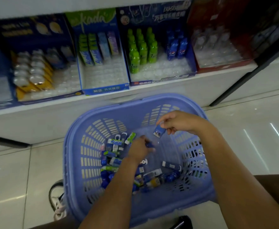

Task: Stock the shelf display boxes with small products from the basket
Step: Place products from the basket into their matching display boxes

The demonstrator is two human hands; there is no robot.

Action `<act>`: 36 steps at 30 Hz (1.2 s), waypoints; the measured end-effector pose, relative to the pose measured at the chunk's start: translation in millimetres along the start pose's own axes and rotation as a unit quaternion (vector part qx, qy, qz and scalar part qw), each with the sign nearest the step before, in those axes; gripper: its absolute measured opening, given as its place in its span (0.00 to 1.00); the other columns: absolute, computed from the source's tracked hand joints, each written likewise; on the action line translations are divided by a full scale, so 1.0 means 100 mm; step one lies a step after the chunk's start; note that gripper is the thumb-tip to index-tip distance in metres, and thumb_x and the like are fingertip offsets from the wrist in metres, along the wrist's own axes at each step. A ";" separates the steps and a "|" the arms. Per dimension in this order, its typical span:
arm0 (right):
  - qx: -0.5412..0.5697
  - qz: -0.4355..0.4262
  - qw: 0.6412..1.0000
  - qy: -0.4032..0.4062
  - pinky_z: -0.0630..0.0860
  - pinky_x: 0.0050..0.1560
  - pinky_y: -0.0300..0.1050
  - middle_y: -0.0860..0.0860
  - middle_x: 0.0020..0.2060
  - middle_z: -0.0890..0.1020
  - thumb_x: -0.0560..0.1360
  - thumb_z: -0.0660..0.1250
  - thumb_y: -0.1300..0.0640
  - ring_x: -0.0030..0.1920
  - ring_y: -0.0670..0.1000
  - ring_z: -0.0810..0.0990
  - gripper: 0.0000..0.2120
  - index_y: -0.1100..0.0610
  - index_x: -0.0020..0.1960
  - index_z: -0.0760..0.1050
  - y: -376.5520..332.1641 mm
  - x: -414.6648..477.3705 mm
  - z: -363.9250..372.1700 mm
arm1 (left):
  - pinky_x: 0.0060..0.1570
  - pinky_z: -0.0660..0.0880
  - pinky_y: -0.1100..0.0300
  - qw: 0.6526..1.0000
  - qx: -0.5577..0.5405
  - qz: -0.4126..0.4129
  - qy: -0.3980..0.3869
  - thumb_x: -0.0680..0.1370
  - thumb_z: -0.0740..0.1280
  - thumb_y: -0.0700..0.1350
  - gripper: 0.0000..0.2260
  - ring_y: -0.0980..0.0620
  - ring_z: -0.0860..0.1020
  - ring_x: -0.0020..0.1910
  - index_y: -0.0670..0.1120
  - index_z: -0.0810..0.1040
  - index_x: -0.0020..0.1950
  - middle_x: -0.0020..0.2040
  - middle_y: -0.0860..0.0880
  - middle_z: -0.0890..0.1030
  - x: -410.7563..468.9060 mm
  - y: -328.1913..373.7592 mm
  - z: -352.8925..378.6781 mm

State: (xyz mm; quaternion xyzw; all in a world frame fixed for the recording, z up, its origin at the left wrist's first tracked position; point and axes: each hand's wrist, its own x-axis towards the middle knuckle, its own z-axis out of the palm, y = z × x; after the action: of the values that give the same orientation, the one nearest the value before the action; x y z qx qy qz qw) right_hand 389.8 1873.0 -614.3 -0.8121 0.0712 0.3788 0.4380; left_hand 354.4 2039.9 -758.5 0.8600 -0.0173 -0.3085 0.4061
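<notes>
- A white shelf [102, 103] of display boxes stands behind the basket [79, 146], which sits on a tiled floor.
- Left hand [139, 149], inside the basket, closes its grip on a blue piece [149, 144] above the heaped products [112, 159].
- Right hand [178, 121], over the basket's far side, pinches a small blue pack [158, 131].
- Risk: either loose pinch could drop its item back.
- Open room lies above the basket rim toward the shelf.

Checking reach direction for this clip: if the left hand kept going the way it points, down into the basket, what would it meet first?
Most likely the small blue product already at the fingertips of the left hand, then the bare basket floor behind it. Depth is hard to judge here.
</notes>
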 end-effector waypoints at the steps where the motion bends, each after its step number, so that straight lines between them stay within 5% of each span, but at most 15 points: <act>1: 0.004 -0.007 1.000 0.009 0.74 0.40 0.39 0.54 0.38 0.77 0.79 0.63 0.62 0.37 0.49 0.76 0.11 0.62 0.60 0.75 -0.05 -0.03 0.00 | 0.50 0.75 0.50 0.999 -0.046 -0.013 0.013 0.72 0.75 0.44 0.16 0.43 0.78 0.50 0.38 0.75 0.53 0.50 0.41 0.80 -0.03 0.06 -0.14; 4: 0.059 -0.057 0.995 0.048 0.75 0.38 0.37 0.54 0.36 0.78 0.77 0.64 0.64 0.35 0.49 0.77 0.12 0.66 0.60 0.74 -0.20 -0.12 0.03 | 0.46 0.76 0.52 0.981 -0.188 -0.033 0.026 0.71 0.75 0.45 0.15 0.46 0.78 0.43 0.40 0.77 0.52 0.43 0.46 0.79 -0.18 0.23 -0.54; 8: 0.134 -0.179 0.971 0.090 0.74 0.36 0.34 0.52 0.37 0.80 0.75 0.66 0.65 0.34 0.46 0.77 0.11 0.64 0.57 0.77 -0.50 -0.23 0.11 | 0.45 0.79 0.61 0.914 -0.405 0.013 0.022 0.74 0.70 0.37 0.03 0.54 0.80 0.37 0.44 0.81 0.45 0.38 0.49 0.81 -0.61 0.33 -1.00; 15: 0.160 -0.318 0.900 0.251 0.75 0.32 0.34 0.50 0.37 0.78 0.73 0.69 0.65 0.29 0.40 0.77 0.08 0.54 0.49 0.75 -1.40 -0.05 0.34 | 0.32 0.74 0.69 0.860 -0.483 0.091 0.135 0.77 0.66 0.39 0.05 0.61 0.76 0.30 0.45 0.81 0.44 0.36 0.52 0.80 -1.19 0.40 -1.77; 18: 0.097 -0.370 0.876 0.292 0.77 0.37 0.35 0.49 0.39 0.78 0.72 0.70 0.63 0.34 0.45 0.78 0.08 0.55 0.49 0.76 -1.85 0.14 0.48 | 0.33 0.74 0.68 0.843 -0.487 0.114 0.196 0.77 0.67 0.40 0.05 0.60 0.77 0.33 0.47 0.81 0.49 0.40 0.51 0.79 -1.31 0.37 -1.96; 21: -0.046 -0.403 0.855 0.323 0.72 0.40 0.26 0.50 0.41 0.79 0.73 0.69 0.62 0.37 0.43 0.76 0.09 0.60 0.53 0.77 -2.25 0.39 0.63 | 0.36 0.77 0.66 0.788 -0.541 0.113 0.272 0.77 0.66 0.39 0.08 0.58 0.80 0.35 0.48 0.81 0.53 0.41 0.51 0.82 -1.37 0.32 -2.04; 25: -0.266 -0.344 0.843 0.317 0.74 0.57 0.48 0.57 0.56 0.80 0.76 0.65 0.61 0.56 0.55 0.78 0.13 0.59 0.60 0.73 -2.62 0.76 0.72 | 0.41 0.78 0.66 0.702 -0.615 0.103 0.343 0.78 0.65 0.38 0.08 0.55 0.81 0.39 0.49 0.80 0.51 0.45 0.48 0.83 -1.38 0.25 -2.10; 36: -0.391 -0.294 0.831 0.263 0.70 0.62 0.46 0.59 0.61 0.77 0.75 0.67 0.61 0.61 0.58 0.75 0.15 0.62 0.62 0.75 -2.87 1.07 0.63 | 0.43 0.78 0.66 0.667 -0.641 0.127 0.358 0.77 0.66 0.36 0.11 0.55 0.82 0.42 0.41 0.78 0.59 0.48 0.46 0.83 -1.25 0.12 -2.20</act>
State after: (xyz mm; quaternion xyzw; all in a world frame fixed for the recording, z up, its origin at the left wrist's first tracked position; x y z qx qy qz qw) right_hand 558.2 2118.5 -519.0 -0.9671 -0.2131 0.0007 0.1390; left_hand 376.3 2218.6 -580.0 0.4213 0.2228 0.1429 0.8675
